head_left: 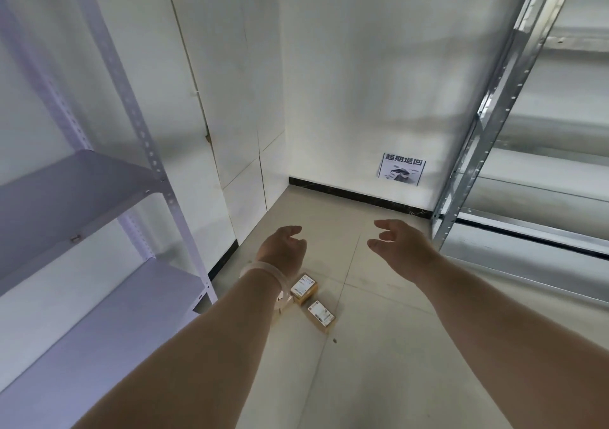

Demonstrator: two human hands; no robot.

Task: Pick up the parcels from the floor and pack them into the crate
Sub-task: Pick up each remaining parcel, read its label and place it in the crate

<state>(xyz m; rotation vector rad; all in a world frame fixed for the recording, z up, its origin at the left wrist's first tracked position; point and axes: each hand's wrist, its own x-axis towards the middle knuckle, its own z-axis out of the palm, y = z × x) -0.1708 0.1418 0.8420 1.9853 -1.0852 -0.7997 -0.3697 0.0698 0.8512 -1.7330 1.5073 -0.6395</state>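
Two small brown cardboard parcels with white labels lie on the tiled floor, one point(304, 288) just behind the other point(321, 316). A third parcel seems to sit under my left wrist, mostly hidden. My left hand point(283, 247) hangs above the parcels with loosely curled fingers and holds nothing; a pale band circles its wrist. Off to the right of the parcels, my right hand point(400, 247) is stretched forward, fingers relaxed and spread, also holding nothing. No crate is in view.
A white metal shelf rack point(99, 198) stands on the left and a grey steel rack point(514, 171) on the right. White walls meet in a corner ahead, with a printed notice point(402, 168) low on the wall. Bare floor tiles point(379, 362) lie between the racks.
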